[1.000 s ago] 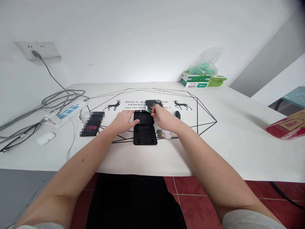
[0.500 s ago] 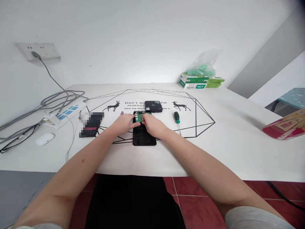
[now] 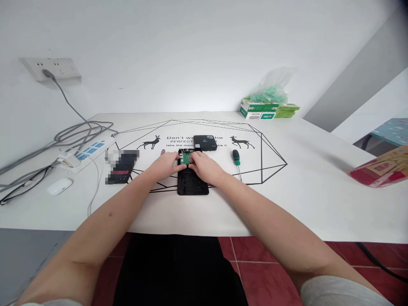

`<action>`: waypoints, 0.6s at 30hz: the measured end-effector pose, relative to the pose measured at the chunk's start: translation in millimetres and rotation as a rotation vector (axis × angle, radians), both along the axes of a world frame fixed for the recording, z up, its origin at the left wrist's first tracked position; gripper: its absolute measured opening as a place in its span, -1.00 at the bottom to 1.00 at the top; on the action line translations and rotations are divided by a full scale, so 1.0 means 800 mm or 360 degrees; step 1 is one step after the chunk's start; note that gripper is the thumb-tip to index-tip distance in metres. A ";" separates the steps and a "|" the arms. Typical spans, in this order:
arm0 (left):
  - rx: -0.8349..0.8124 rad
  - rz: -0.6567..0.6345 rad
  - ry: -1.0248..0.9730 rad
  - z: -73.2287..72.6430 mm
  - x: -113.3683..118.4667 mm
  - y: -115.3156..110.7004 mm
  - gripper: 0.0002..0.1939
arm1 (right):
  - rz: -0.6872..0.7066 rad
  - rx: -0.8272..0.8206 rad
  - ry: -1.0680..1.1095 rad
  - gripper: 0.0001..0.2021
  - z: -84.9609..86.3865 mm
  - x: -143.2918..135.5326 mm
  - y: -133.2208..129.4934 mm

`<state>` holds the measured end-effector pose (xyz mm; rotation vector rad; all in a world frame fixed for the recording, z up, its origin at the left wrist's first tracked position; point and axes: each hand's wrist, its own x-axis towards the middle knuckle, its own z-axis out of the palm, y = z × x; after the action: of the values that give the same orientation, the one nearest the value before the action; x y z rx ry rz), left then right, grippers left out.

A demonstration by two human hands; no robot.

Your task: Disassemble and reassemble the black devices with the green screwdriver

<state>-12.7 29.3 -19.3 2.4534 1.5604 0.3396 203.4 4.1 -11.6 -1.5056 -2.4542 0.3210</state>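
Observation:
A green circuit board lies over the far half of an open black plastic case, whose near half is bare. My left hand grips the board's left side, thumb along its near edge. Against its right side, my right hand is closed, fingertips pinching the board and covering part of it. Behind my hands rests a flat black box with small labels. A screwdriver with a dark green handle lies to the right of my right hand.
On the left are a phone, partly pixelated, a white power strip with grey cables, and a white earbud case. Green-and-white boxes stand against the wall under a plastic bag. A red package is at the right.
The board sits slightly lower and flatter, with the case's black rim now showing behind it. My right fingers have shifted a little; the left hand has hardly moved.

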 end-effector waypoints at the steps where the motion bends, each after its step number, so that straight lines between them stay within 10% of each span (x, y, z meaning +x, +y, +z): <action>1: 0.0005 0.0000 0.0004 0.000 0.000 0.000 -0.67 | -0.0026 -0.0008 -0.0016 -0.81 0.001 0.001 -0.001; 9: -0.0009 0.0034 0.0017 0.004 0.001 -0.004 -0.60 | -0.0466 -0.0270 -0.0176 -0.58 0.023 0.016 0.003; 18: 0.0017 0.0013 0.0044 0.001 0.001 -0.002 -0.60 | -0.0479 -0.0323 -0.0206 -0.62 0.030 0.015 0.004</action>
<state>-12.2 27.3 -18.5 2.4704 1.5840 0.3177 215.5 7.4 12.2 -2.0081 -2.2968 0.4358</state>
